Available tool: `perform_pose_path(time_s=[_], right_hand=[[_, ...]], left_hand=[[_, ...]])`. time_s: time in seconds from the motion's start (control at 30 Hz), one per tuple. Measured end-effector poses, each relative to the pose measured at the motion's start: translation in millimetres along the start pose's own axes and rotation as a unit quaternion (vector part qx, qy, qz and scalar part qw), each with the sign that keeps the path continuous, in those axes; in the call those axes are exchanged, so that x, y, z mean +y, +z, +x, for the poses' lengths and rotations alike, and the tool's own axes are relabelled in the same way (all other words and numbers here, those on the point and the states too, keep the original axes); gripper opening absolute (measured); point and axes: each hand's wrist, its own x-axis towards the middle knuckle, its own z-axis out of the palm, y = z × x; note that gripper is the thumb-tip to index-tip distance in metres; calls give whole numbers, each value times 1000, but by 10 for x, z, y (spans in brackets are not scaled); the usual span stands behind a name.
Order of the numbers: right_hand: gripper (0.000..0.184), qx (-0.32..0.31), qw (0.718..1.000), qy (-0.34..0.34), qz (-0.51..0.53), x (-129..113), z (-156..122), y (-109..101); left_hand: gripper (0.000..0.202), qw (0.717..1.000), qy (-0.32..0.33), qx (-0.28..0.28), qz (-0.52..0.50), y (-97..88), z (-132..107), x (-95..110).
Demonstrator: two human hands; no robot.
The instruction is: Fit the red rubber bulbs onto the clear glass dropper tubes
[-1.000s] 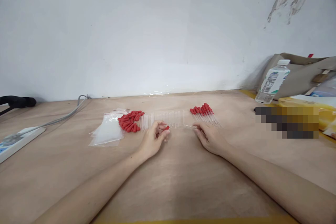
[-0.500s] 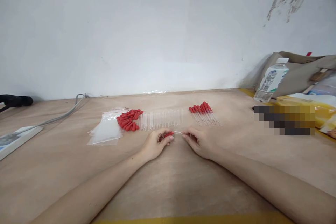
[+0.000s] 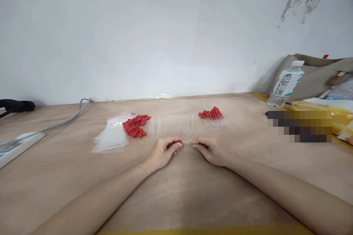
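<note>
While the left hand (image 3: 162,152) pinches a bulb (image 3: 179,141) meeting a tube (image 3: 186,142) clasped by the right hand (image 3: 213,150), mid-surface (image 3: 171,194), finished droppers (image 3: 213,116) lie toward its right edge, and loose bulbs (image 3: 134,127) and bare tubes (image 3: 168,126) remain leftward beside flat bags (image 3: 111,136), contents unclear, with a bottle (image 3: 286,84) near the far edge.

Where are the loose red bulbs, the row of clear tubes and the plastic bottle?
Loose red bulbs (image 3: 134,127): head view, middle of the pile.
Row of clear tubes (image 3: 168,126): head view, middle of the row.
Plastic bottle (image 3: 285,84): head view, on its label.
</note>
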Motion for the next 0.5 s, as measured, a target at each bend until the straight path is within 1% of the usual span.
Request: perform_pose_path(time_s=[0.07, 0.17, 0.23, 0.3, 0.33, 0.4, 0.47, 0.5], right_hand=[[20, -13, 1000, 2, 11, 13, 16, -25], [20, -55, 998, 12, 10, 21, 41, -82], [20, -83, 996, 10, -13, 18, 50, -115], [19, -95, 994, -7, -52, 15, 45, -120], [20, -88, 993, -19, -74, 15, 37, -109], [20, -48, 992, -43, -113, 22, 12, -66], [21, -3, 989, -65, -131, 33, -15, -20], [22, 9, 988, -73, -135, 37, -25, -6]], left_hand=[[23, 1000, 6, -1, 14, -1, -14, -1], [23, 998, 7, -29, 47, -9, -40, 25], [22, 996, 22, -52, 73, -13, -55, 58], [22, 992, 45, -60, 101, -12, -67, 87], [23, 990, 55, -55, 115, -10, -70, 96], [23, 987, 71, -26, 140, -5, -74, 99], [23, 984, 91, 7, 153, -3, -73, 88], [22, 983, 101, 18, 156, -3, -71, 80]])
